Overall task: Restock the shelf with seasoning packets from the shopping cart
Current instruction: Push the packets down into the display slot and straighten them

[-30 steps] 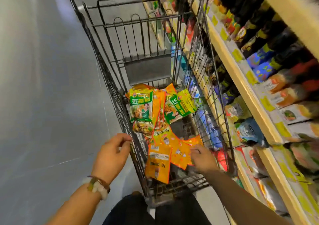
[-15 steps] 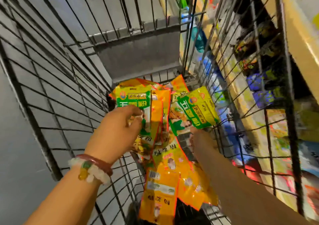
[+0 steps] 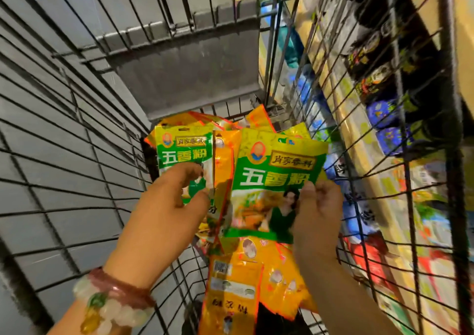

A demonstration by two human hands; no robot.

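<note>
While both hands are down inside the cart, things are logged L to R.

Cart wall (image 3: 64, 155): grey wire mesh; pkts are lying on the cart floor against the far end, by the folded grey seat flap (image 3: 184, 60).

Left hand (image 3: 164, 206): beaded bracelets (image 3: 112, 301) are worn at the wrist. Fingers are curled over the lower half of the left green packet (image 3: 183, 147), thumb underneath, so the pkt is pinched.

Orange packets (image 3: 256, 280): a loose, overlapping pile is seen under and betw. the green ones, w/ more behind.

Right green packet (image 3: 274, 183): it is held raised and tilted, its face turned up to the camera.

Right hand (image 3: 318, 216): the pkt's right edge is gripped betw. thumb and curled fingers.

Shelf (image 3: 364, 170): it is seen thru the mesh on the R, stocked w/ dark jars and blue pouches; detail is blurred.

Handling (est.): pkts are judged light, thin, floppy, glossy film, so prob. slippery. An edge or sealed-seam pinch is favoured; several could be fanned and taken at once. Crushing risk is judged low, dropping a sliding pkt likelier.
</note>
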